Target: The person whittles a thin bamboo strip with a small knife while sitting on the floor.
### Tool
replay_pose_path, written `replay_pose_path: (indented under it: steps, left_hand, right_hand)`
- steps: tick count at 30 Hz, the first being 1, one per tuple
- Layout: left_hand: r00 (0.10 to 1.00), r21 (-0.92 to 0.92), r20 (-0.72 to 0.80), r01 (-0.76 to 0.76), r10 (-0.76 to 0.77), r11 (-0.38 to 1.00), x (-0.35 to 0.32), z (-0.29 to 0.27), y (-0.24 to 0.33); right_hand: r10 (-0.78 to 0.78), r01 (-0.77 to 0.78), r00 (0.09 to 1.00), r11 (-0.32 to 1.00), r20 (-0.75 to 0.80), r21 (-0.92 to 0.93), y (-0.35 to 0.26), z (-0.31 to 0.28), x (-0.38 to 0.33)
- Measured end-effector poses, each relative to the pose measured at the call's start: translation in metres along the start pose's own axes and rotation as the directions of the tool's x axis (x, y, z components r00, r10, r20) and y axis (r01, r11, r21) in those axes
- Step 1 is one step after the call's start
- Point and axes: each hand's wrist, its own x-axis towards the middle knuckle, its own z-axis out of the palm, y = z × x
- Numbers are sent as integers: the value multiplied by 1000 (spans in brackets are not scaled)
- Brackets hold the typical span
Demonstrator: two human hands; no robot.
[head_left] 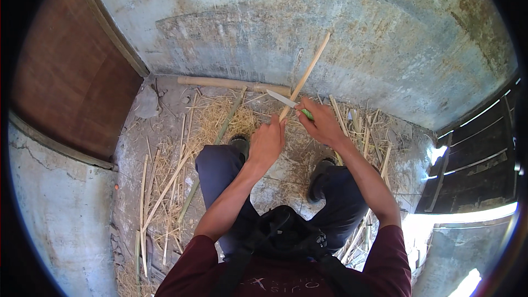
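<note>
While the left hand [268, 140] pinched the lower end of a pale wooden strip [313, 70], strip slanting up above the floor [275, 187], right hand [322, 124] closed round a green-handled knife [281, 98], blade crossing the strip, thick pole [231, 83] along the wall [247, 22], straw-like shavings [220, 111] scattered below.

Daylight falls softly across the mottled wall [247, 33], while the brown door [77, 66] sits dimmer. Glare burns out to white around the slatted panel [476, 168] at the right, washing over the nearby floor [407, 201]. The left hand [267, 140], right hand [322, 122] and knife [283, 98] look fairly crisp. Fisheye distortion bows straight edges toward a black, blue-fringed rim.
</note>
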Motion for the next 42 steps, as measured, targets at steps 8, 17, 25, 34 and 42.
replay_pose_path:
  steps: [8,17,25,34,42]
  left_hand:
    - [994,-12,102,47,-46,999,-4,-11,10]
    - [1000,-98,27,2,0,995,-4,-11,5]
    - [999,-81,38,-5,8,997,-6,-10,8]
    - [997,-90,75,-3,9,996,-6,-13,8]
    - [1000,-65,28,-8,10,998,-5,-12,6]
  right_hand:
    - [-47,46,997,999,-62,-26,-3,2,-4]
    - [-67,57,985,996,-159,-68,7,7,2]
    - [-31,34,978,999,-207,7,20,3,5]
    - [70,-69,992,998,-108,14,16,-11,2]
    - [39,-43,981,999,-192,-16,14,-3,13]
